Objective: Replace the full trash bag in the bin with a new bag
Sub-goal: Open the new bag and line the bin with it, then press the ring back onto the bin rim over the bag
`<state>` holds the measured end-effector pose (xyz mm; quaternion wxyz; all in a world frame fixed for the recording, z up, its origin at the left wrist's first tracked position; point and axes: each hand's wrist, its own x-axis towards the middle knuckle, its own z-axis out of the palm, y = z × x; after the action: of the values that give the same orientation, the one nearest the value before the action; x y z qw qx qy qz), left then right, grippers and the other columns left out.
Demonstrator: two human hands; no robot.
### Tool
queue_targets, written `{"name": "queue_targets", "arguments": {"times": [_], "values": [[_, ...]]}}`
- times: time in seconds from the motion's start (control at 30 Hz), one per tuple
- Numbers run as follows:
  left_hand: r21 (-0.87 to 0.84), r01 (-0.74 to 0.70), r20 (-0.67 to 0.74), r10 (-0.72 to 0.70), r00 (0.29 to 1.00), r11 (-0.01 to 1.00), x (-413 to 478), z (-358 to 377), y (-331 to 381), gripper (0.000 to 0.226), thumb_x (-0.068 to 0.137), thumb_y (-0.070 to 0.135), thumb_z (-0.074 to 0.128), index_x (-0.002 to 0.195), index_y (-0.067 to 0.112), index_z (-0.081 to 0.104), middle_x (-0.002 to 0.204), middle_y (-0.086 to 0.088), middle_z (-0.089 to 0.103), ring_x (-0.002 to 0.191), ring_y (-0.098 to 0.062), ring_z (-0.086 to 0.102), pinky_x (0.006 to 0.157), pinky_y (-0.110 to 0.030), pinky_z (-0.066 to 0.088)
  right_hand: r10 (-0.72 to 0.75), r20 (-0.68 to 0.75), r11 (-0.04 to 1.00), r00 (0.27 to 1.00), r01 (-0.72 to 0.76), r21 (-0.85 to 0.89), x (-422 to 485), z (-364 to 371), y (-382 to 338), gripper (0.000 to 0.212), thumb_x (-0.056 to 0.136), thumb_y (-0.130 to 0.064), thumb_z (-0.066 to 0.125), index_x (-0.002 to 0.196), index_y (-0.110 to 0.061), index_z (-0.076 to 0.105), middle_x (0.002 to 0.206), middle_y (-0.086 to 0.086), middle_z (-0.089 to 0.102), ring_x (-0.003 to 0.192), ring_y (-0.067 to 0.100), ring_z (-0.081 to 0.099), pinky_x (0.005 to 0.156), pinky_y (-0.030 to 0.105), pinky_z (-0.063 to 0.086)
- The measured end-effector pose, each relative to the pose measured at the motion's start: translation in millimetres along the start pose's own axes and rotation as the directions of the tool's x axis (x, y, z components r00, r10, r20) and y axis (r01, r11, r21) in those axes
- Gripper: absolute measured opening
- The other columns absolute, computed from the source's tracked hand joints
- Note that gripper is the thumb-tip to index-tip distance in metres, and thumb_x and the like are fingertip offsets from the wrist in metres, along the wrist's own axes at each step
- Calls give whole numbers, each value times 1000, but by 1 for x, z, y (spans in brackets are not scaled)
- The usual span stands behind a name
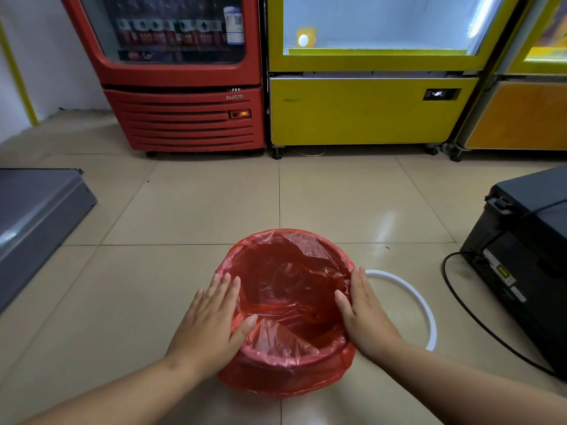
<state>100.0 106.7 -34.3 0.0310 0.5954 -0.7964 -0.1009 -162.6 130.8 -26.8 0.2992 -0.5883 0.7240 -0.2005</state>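
Tiled floor (153, 286): one bag-lined bin (285, 372), two flat hands (211, 317), one ring (420, 302).

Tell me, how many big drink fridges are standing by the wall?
3: a red fridge on the left, a yellow fridge in the middle, and another yellow-orange one cut off at the right edge. More may stand out of view.

Red bag (288, 289); white ring (411, 299); beige floor (184, 216).
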Motion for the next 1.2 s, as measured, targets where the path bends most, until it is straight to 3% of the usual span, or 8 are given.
{"name": "queue_targets", "arguments": {"times": [0.13, 0.23, 0.3, 0.37, 0.5, 0.7, 0.83, 1.2], "values": [[62, -11, 12, 10, 1000, 998, 4, 0, 0, 82, 80, 70, 2, 145, 23, -12, 155, 7, -15, 133, -7, -29, 111, -28, -17, -29, 5, 995, 1000, 28, 93, 1, 0, 2, 66, 99, -38, 29, 150, -17, -8, 160, -1, -3, 146, 10, -2, 120, 30, 5], [43, -46, 23, 45, 999, 998, 6, -4, 0, 91, 72, 77, -4, 146, 25, -7, 158, 6, -6, 135, -5, -23, 112, -27, -13, 51, 24, 970, 998, -55, 238, 1, -1, -1, 67, 99, -40, 30, 149, -17, -9, 160, -1, 1, 146, 11, 3, 116, 27, 7], [-32, -48, 0, 48, 999, 998, 8, -8, -1, 95, 68, 80, -9, 147, 27, -3, 158, 7, -3, 135, -1, -19, 112, -25, -10, 80, -9, 947, 997, -73, 312, 3, -3, -6, 65, 98, -41, 32, 149, -13, 2, 157, 3, 17, 145, 17, 15, 113, 28, 15], [-70, -31, -45, 28, 999, 997, 13, -11, -2, 91, 72, 76, -10, 147, 26, -1, 158, 7, -4, 134, 1, -18, 112, -23, -9, -13, -78, 990, 997, 23, 136, 5, -6, -11, 58, 97, -42, 32, 146, -16, 14, 152, 1, 26, 143, 20, 20, 114, 31, 19], [-73, 15, -20, -16, 1000, 997, 24, -14, -2, 92, 70, 70, -9, 147, 19, -4, 158, 3, -8, 135, 0, -16, 110, -24, -10, -37, 13, 975, 999, 39, -217, 16, -9, -9, 68, 97, -50, 21, 149, -16, -5, 160, 0, -4, 147, 14, -2, 121, 36, 5], [-65, -15, 12, 16, 1000, 998, 25, -9, -1, 95, 67, 71, -14, 147, 20, -5, 158, 5, -7, 133, 1, -20, 112, -24, -9, 7, 69, 994, 998, 0, -109, 19, -10, 0, 68, 97, -51, 21, 149, -18, -8, 160, 0, -7, 146, 12, -3, 120, 34, 4], [-62, -26, -30, 24, 999, 998, 30, -16, 4, 89, 71, 69, -8, 147, 24, 1, 158, 6, -2, 137, 0, -15, 112, -25, -9, 1, -34, 1000, 999, 0, 22, 25, -18, 4, 65, 97, -48, 25, 150, -18, 3, 160, -1, 4, 146, 11, 4, 118, 30, 6], [8, -133, -135, 132, 982, 991, 86, -36, 101, 68, 89, 57, 14, 147, 22, 8, 159, 0, 5, 145, -14, -2, 116, -31, -3, 39, -216, 949, 976, -104, -299, 58, -65, 60, 58, 99, -36, 31, 150, -23, 6, 159, 9, 7, 146, 24, 8, 117, 39, 15]]}}
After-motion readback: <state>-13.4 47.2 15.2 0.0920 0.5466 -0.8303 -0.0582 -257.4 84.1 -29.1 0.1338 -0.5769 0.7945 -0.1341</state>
